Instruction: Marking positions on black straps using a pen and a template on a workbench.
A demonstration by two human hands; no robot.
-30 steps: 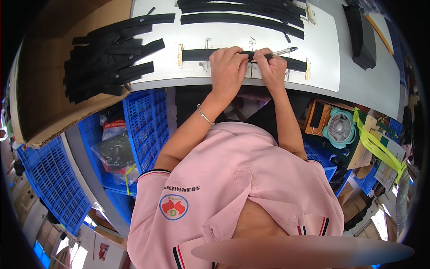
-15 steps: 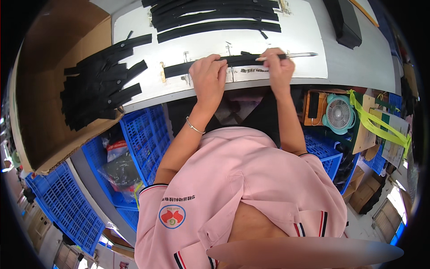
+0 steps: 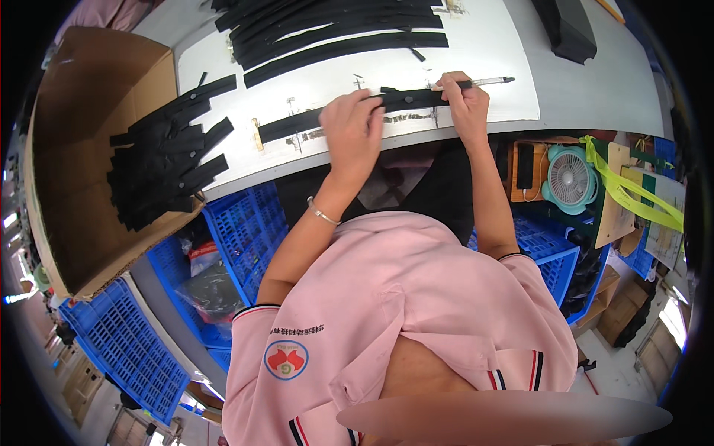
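A long black fabric strip (image 3: 290,125) lies across the white board (image 3: 491,44) in front of me. A small round dark piece sits on it between my hands. My left hand (image 3: 352,134) is over the strip's middle, slightly blurred, with fingers bent and apart; it grips nothing that I can see. My right hand (image 3: 467,108) is closed around a pen (image 3: 487,81) with a black grip and clear barrel, at the strip's right end. The pen's barrel points right; its writing end is mostly hidden by my fingers.
Several black strips (image 3: 342,56) lie along the board's far side. To the left, more strips (image 3: 163,160) hang over the edge of an open cardboard box (image 3: 82,171). A black angular object (image 3: 569,33) stands far right. Below are blue crates (image 3: 245,230) and a small fan (image 3: 573,181).
My left hand has shifted off the strip's near edge a little and blurs with motion. The strip's round piece now shows between my hands. The whole view has shifted slightly.
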